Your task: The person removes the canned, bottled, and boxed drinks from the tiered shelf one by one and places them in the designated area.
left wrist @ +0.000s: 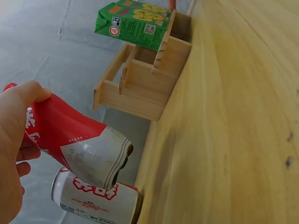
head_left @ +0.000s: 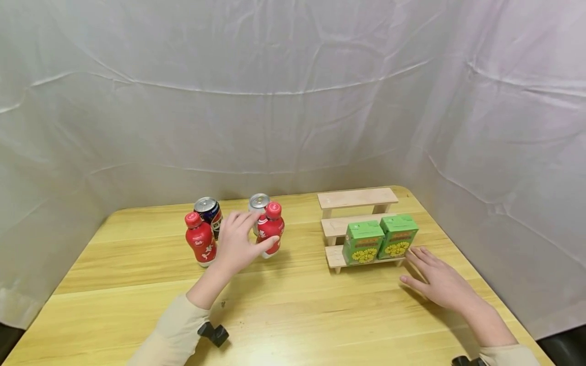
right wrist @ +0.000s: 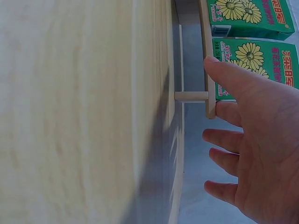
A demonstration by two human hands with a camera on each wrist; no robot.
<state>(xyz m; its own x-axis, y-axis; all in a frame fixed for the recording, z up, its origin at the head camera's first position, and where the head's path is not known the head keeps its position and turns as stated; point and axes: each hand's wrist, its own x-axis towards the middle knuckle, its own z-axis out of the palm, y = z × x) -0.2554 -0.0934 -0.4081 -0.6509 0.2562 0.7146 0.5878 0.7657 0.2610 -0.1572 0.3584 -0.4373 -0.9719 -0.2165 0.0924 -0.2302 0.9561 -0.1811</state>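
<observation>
My left hand (head_left: 238,242) grips a red and white plastic bottle (head_left: 270,230) between thumb and fingers. In the left wrist view, the base of that bottle (left wrist: 93,154) is off the table, in front of a white can (left wrist: 96,200). A second red bottle (head_left: 201,240) stands left of the hand, with a dark blue can (head_left: 208,213) behind it. My right hand (head_left: 437,277) is beside the right end of a three-step wooden rack (head_left: 336,258), fingers extended. Two green drink cartons (head_left: 363,243) stand side by side on the rack's lowest step, close to this hand.
The rack's upper step (head_left: 357,198) and middle step (head_left: 341,226) rise behind the cartons. A light wooden table (head_left: 293,310) lies under everything. Pale cloth (head_left: 256,117) hangs behind the table and along its sides.
</observation>
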